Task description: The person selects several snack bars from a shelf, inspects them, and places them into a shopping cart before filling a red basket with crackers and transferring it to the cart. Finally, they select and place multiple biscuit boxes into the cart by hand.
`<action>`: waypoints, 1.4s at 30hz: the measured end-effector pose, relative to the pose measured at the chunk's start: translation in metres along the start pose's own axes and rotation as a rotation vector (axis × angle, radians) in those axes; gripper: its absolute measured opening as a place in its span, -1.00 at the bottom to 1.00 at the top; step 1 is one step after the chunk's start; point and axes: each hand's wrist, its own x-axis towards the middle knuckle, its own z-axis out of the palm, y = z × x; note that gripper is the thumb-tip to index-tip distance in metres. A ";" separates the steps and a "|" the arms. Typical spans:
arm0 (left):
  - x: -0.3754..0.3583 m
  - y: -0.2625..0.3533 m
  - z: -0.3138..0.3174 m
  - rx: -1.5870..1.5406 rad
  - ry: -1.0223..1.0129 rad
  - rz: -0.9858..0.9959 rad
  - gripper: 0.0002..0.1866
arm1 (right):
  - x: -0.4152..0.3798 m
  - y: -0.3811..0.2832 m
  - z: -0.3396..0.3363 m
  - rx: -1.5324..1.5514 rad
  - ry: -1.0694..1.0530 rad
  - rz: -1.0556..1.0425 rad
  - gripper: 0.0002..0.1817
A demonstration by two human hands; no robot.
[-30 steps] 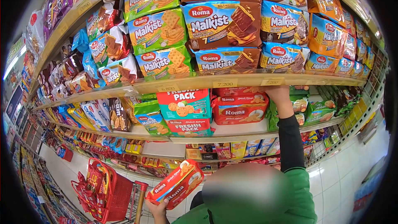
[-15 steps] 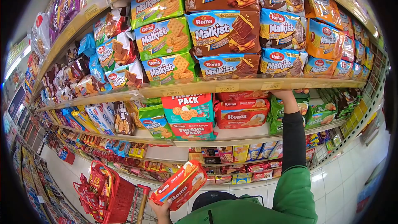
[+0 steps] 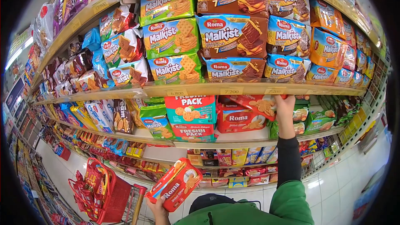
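My left hand [image 3: 159, 208], low in the view, is closed round the end of a red Roma biscuit pack [image 3: 175, 185], which is tilted up to the right. Under the price-tag rail, my right hand [image 3: 285, 110] grips the right end of another red Roma biscuit pack [image 3: 259, 103]. This pack lies slanted above a red Roma pack [image 3: 238, 119] that sits on the shelf. Some of the right fingers are hidden by the pack and the rail. Left of these packs stand the red and green Freshh Pack boxes [image 3: 191, 110]; green packs [image 3: 301, 116] lie beside my right wrist.
Stacked Malkist packs [image 3: 233, 37] fill the shelf above, behind a price-tag rail [image 3: 196, 90] over my right hand. A red basket [image 3: 114, 196] with red packs sits on a trolley [image 3: 137, 204] at lower left. Lower shelves hold more packets [image 3: 239, 157].
My right hand has drawn a red biscuit pack outward and down to the left from under the rail. The pack in my left hand has shifted slightly left and stands steeper.
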 end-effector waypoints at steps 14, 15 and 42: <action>0.006 -0.012 0.016 -0.314 -0.259 -0.250 -0.36 | -0.126 -0.043 -0.073 0.123 0.096 0.251 -0.43; 0.009 -0.014 0.015 -0.336 -0.285 -0.310 -0.35 | -0.130 -0.043 -0.076 0.156 0.046 0.310 -0.38; -0.008 -0.025 0.026 -0.378 -0.192 -0.867 -0.33 | -0.212 0.027 0.003 0.532 -0.892 1.355 -0.15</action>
